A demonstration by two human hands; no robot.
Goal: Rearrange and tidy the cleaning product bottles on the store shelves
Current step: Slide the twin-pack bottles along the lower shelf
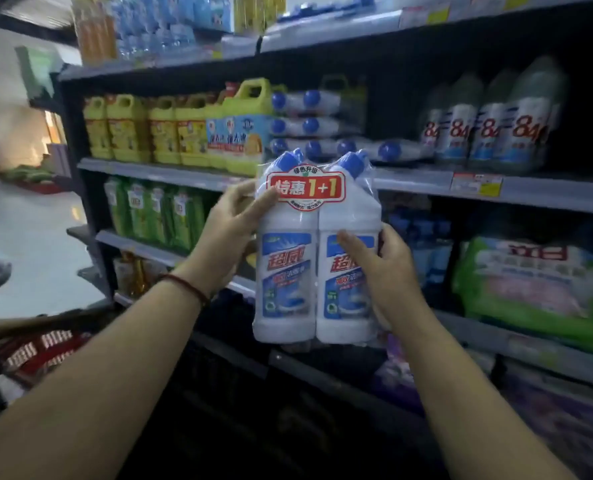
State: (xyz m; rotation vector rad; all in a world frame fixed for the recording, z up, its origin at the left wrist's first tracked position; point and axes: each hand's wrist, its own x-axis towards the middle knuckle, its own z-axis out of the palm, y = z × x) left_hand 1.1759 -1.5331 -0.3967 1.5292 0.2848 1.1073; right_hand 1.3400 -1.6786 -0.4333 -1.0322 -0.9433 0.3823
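Note:
I hold a shrink-wrapped twin pack of white bottles (288,271) with blue caps and a red "1+1" tag upright in front of the shelves. My left hand (231,226) grips its left side near the shoulder. My right hand (381,268) clasps its right side lower down, thumb across the label. On the shelf (409,183) behind the pack, similar white bottles with blue caps (309,124) lie stacked on their sides, caps toward me.
Yellow jugs (149,129) stand left of the stacked bottles, and white "84" bottles (489,126) right of them. Green refill pouches (156,209) fill the shelf below on the left, a green-and-pink soft pack (530,289) on the right. A red basket (42,351) sits at lower left.

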